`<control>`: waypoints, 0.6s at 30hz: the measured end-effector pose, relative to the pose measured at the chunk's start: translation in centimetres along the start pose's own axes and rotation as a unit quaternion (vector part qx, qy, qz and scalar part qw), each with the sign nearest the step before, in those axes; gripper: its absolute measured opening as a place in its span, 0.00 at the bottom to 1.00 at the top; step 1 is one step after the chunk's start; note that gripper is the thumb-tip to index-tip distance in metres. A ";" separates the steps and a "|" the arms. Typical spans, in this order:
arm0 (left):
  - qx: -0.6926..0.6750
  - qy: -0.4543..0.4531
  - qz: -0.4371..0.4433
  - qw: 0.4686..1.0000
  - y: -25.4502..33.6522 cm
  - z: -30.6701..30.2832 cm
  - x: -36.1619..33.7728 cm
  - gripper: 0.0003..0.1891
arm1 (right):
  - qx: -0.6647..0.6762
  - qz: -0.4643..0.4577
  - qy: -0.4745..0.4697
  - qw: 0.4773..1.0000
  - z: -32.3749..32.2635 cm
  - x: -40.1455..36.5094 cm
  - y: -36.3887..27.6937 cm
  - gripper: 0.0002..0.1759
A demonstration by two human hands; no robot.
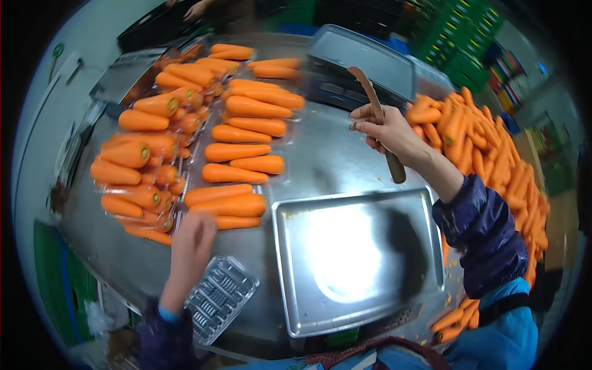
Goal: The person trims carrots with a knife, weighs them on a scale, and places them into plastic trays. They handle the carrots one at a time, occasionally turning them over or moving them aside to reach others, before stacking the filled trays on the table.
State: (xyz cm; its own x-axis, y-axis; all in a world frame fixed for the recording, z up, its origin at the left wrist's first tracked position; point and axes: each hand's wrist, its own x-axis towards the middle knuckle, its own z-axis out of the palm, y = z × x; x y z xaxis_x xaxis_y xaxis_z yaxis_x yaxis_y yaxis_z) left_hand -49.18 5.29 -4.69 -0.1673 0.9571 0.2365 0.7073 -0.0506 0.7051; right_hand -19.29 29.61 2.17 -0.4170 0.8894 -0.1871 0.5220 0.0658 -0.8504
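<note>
My right hand (390, 131) is closed around a long curved knife (369, 91), its brownish blade pointing up and its dark handle end below the fist, above the metal table (320, 145). At the left, my left hand (196, 234) is blurred beside the nearest packed carrots (231, 203); whether its fingers hold anything is unclear. An empty clear plastic tray (222, 299) lies just right of my left forearm. Between the hands and nearer to me is a shiny metal tray (279, 265) with nothing in it.
Packed carrots (145, 154) are stacked at the left. A large heap of loose carrots (481, 142) fills the right side. At the back stand a grey bin (364, 52) and green crates (453, 37). Another person's hand (196, 9) shows at the top left.
</note>
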 end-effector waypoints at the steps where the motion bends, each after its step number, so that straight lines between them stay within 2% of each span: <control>1: 0.003 -0.044 -0.015 0.999 0.9 -0.6 -2.9 0.03 | 0.048 -0.013 -0.009 0.999 -0.7 -3.0 0.0 0.16; 3: 0.052 -0.170 -0.099 0.979 0.7 -1.6 -9.0 0.07 | 0.114 -0.015 0.001 0.993 -1.7 -9.3 1.0 0.15; 4: 0.088 -0.195 -0.100 0.972 0.3 -1.8 -11.7 0.10 | 0.143 -0.007 0.014 0.990 -1.9 -12.5 1.7 0.14; 5: 0.113 -0.231 -0.114 0.960 0.1 -2.0 -13.8 0.07 | 0.149 0.020 0.020 0.988 -2.1 -15.6 2.5 0.15; 8: 0.119 -0.224 -0.035 0.967 -2.9 -1.7 -18.9 0.09 | 0.152 0.087 0.039 0.984 -2.5 -24.1 5.1 0.15; 10: 0.268 -0.330 -0.198 0.883 -3.3 -1.5 -19.8 0.28 | 0.206 0.136 0.072 0.966 -2.2 -28.4 7.1 0.11; 11: 0.270 -0.330 -0.188 0.885 -3.4 -1.1 -20.6 0.28 | 0.224 0.145 0.078 0.961 -2.2 -30.2 8.1 0.11; 13: 0.340 -0.173 -0.031 0.924 -3.1 -0.2 -21.8 0.13 | 0.242 0.150 0.087 0.955 -2.4 -32.6 10.0 0.11; 14: 0.342 -0.172 -0.024 0.923 -3.1 0.4 -21.9 0.13 | 0.245 0.149 0.093 0.953 -2.4 -33.8 10.4 0.11; 16: 0.258 -0.050 -0.032 0.964 -2.8 1.6 -22.2 0.06 | 0.251 0.163 0.106 0.948 -2.5 -35.7 11.0 0.11; 18: 0.250 -0.030 -0.039 0.967 -2.3 2.1 -22.4 0.05 | 0.248 0.161 0.104 0.949 -2.7 -36.9 11.7 0.13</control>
State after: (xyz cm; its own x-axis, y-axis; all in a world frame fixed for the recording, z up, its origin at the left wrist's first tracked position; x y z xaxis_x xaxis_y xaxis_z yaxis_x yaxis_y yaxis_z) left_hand -45.66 -15.42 -13.01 -0.2029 0.9683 0.1457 0.9404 0.1512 0.3047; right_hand 4.24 -1.23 0.51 -0.1114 0.9007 -0.4199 0.1609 -0.4006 -0.9020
